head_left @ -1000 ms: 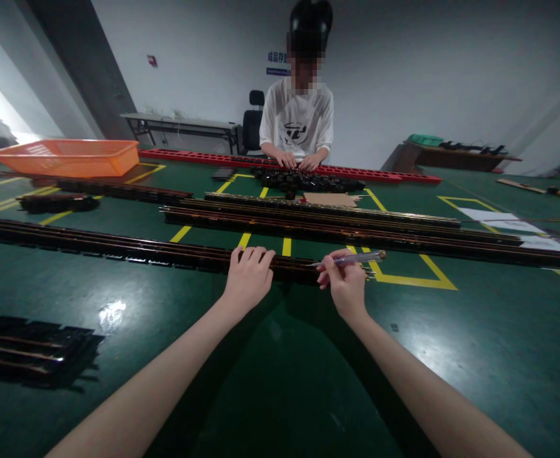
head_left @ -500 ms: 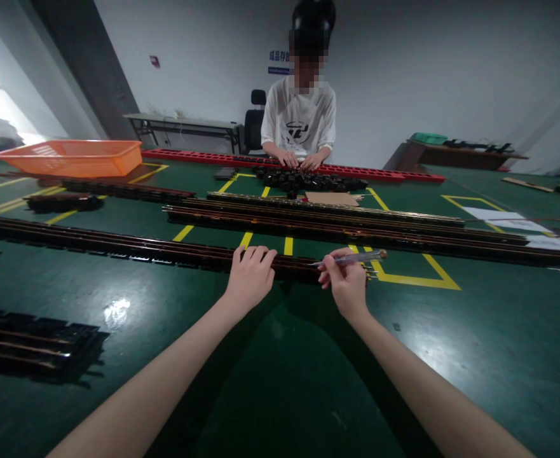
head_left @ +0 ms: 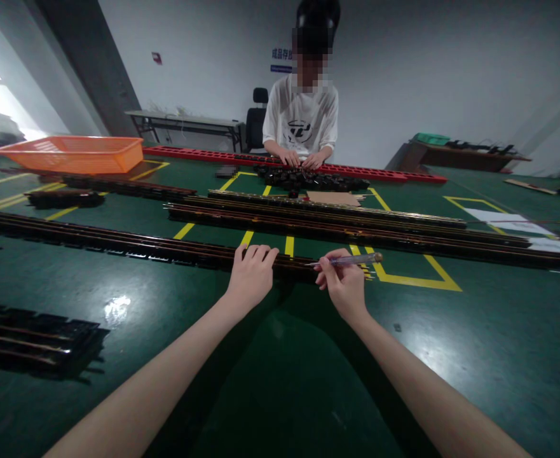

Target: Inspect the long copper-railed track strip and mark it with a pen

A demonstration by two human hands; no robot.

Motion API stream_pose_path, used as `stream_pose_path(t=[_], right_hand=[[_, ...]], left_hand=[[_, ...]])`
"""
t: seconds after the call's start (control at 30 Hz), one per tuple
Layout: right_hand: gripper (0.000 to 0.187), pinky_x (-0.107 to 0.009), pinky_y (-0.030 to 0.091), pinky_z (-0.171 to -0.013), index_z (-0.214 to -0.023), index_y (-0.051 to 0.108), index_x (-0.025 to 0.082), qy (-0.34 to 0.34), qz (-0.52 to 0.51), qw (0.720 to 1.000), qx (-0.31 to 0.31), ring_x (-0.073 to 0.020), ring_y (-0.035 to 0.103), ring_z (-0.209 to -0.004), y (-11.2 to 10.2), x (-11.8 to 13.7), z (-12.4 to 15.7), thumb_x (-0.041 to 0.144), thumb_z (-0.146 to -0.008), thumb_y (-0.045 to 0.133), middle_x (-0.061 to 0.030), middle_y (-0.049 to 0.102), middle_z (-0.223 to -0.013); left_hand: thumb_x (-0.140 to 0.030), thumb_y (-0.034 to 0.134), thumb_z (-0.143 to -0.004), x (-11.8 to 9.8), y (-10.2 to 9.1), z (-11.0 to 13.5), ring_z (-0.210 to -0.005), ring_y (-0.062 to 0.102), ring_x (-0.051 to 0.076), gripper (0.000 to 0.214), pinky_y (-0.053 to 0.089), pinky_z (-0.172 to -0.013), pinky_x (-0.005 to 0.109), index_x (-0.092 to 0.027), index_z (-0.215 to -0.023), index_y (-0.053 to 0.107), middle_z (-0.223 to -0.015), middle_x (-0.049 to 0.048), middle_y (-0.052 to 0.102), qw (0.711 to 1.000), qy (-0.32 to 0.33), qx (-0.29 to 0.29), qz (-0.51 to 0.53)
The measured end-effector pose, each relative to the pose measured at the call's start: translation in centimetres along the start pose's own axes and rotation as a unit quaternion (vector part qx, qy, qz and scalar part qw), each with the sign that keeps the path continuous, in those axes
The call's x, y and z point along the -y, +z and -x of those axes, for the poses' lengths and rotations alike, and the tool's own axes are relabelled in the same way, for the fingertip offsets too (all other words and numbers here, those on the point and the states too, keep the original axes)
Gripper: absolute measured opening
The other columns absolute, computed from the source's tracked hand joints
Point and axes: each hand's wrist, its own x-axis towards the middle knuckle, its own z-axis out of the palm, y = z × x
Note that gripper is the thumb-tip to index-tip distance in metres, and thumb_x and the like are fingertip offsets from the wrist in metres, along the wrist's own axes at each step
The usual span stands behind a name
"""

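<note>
A long black rail [head_left: 131,245] with copper-coloured strips runs across the green table, from the left edge to just past my right hand. My left hand [head_left: 252,275] lies over the rail near its right end, fingers curled over its far side and gripping it. In my right hand [head_left: 342,283] is a screwdriver [head_left: 363,258] with a translucent purple handle, held in a closed grip nearly level. Its thin shaft points left, over the rail; whether the tip touches is too small to tell. Thin brass-coloured ends stick out of the rail by that hand.
Beyond lie more long black rails [head_left: 403,234], a cardboard piece [head_left: 332,198] and a heap of black parts [head_left: 315,180] under a co-worker's hands. An orange basket [head_left: 79,156] stands far left. More black rails [head_left: 27,340] lie near left, white papers [head_left: 503,219] at right.
My right hand and the screwdriver have shifted very slightly left. My left hand keeps its place on the rail.
</note>
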Motion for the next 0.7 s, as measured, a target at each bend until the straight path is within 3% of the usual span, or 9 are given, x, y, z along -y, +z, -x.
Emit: stream_pose_path(t=[0.7], right_hand=[[0.019,-0.018,0.047,-0.036,-0.078,0.050,0.019,-0.009,0.000,1.000,-0.004,-0.0091,0.057,-0.044,-0.01,-0.08,0.01,0.036,-0.087,0.054,0.0010,0.061,-0.063]], left_hand=[[-0.012,0.037,-0.088,0.24,0.12,0.05,-0.107,0.057,0.025,0.036,0.036,-0.099,0.047,-0.015,-0.115,0.061,-0.114,0.0102,0.065,1.000,0.002,-0.006,0.007]])
